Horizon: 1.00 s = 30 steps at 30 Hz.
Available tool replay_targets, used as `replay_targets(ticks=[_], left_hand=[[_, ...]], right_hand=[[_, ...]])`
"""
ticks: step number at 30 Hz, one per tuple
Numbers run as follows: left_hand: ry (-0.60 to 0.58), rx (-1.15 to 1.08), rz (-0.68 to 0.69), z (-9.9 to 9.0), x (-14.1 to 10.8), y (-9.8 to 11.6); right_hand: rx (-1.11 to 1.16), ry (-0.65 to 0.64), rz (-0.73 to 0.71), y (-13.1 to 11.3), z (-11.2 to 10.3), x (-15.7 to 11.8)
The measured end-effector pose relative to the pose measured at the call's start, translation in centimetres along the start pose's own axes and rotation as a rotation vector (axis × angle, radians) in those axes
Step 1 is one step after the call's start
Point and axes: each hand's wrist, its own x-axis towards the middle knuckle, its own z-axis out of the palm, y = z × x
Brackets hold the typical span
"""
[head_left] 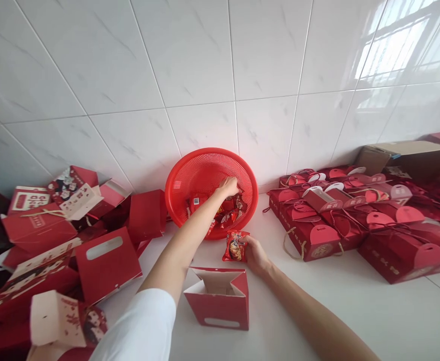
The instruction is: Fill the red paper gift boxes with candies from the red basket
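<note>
My left hand (228,186) reaches into a red plastic basket (175,175) that leans tilted against the wall. Its fingers curl down at the basket's right inner side, by several red snack packets (227,218); what they grip, if anything, is hidden. Below the basket's front rim, my right hand (257,254) is closed on the right edge of a red snack packet (235,246) with a food picture on it. An open-topped red paper box (223,308) stands upright in front of me, between my forearms, with a pale oval window low on its front.
Several red gift boxes with handles (323,243) stand in rows on the right. Loose and partly folded red boxes (107,265) are heaped on the left. A brown cardboard box (408,150) sits at the far right. The tiled wall (201,55) rises behind the basket.
</note>
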Motion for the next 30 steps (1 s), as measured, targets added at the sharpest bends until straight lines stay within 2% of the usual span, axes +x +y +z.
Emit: replay_targets(ticks=[4,9,13,15,17,19,24,27,30], left_hand=[[0.053,-0.153,0.023,-0.1,-0.4,0.1],[0.133,-0.416,0.033,-1.8,-2.3,0.0],[0.113,-0.659,0.046,-4.2,-6.7,0.1],[0.062,-0.927,0.092,-5.7,-9.8,0.2],[0.012,-1.068,0.134,-7.1,-13.3,0.1],[-0.020,-1.039,0.160,-8.2,-16.9,0.0],[-0.134,-0.736,0.287,-9.8,-24.4,0.0],[-0.158,-0.536,0.336,-9.7,-27.1,0.7],[-0.088,-0.364,0.384,-9.1,-28.4,1.5]], right_hand=[[0.007,0.013,-0.003,-0.2,0.3,-0.2],[0.009,-0.007,-0.007,-0.4,0.3,-0.3],[0.004,-0.026,-0.004,-0.5,0.2,-0.5],[-0.021,-0.060,-0.028,-0.8,0.5,-0.7],[-0.060,-0.108,-0.070,-1.5,1.2,-1.1],[-0.090,-0.153,-0.125,-2.8,2.1,-1.7],[-0.155,-0.264,-0.341,-7.7,5.0,-4.4],[-0.285,-0.303,-0.412,-9.7,6.7,-7.1],[-0.408,-0.321,-0.453,-10.2,8.2,-9.6]])
